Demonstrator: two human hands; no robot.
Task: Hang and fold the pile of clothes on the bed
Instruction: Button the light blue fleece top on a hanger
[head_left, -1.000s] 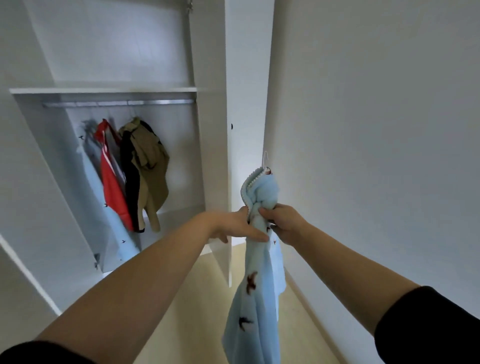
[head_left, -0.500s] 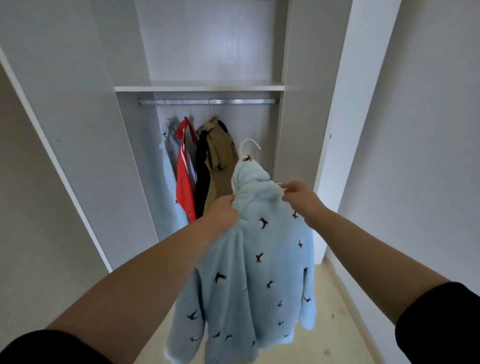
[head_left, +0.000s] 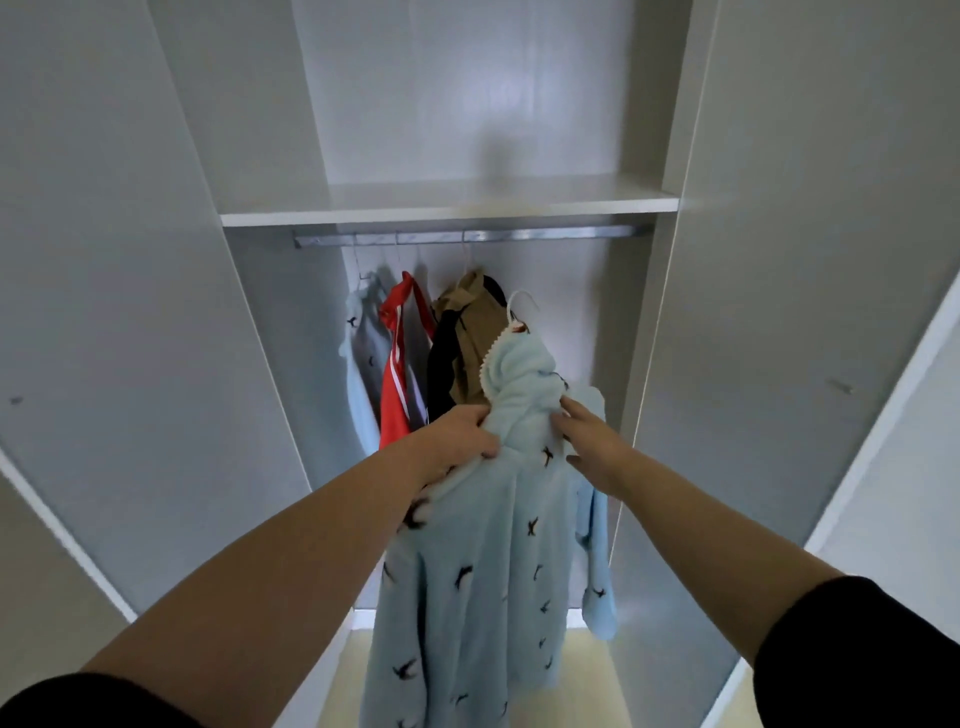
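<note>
A light blue fleece jacket (head_left: 483, 561) with small dark bird prints hangs on a white hanger (head_left: 517, 304) whose hook sticks up above the collar. My left hand (head_left: 460, 436) grips the jacket's left shoulder. My right hand (head_left: 589, 441) lies against the right shoulder with its fingers fairly straight. I hold the jacket up in front of the open white wardrobe, below its metal rail (head_left: 467, 236).
On the rail hang a pale blue garment (head_left: 361, 374), a red one (head_left: 396, 374), a black one (head_left: 444, 364) and a tan one (head_left: 470, 332), all towards the left. The rail's right part is bare. A white shelf (head_left: 447, 200) sits above. Wardrobe panels stand on both sides.
I have turned to face the wardrobe and come closer. The jacket has moved up and forward towards the rail. My right hand's pinch on the shoulder has loosened to straighter fingers.
</note>
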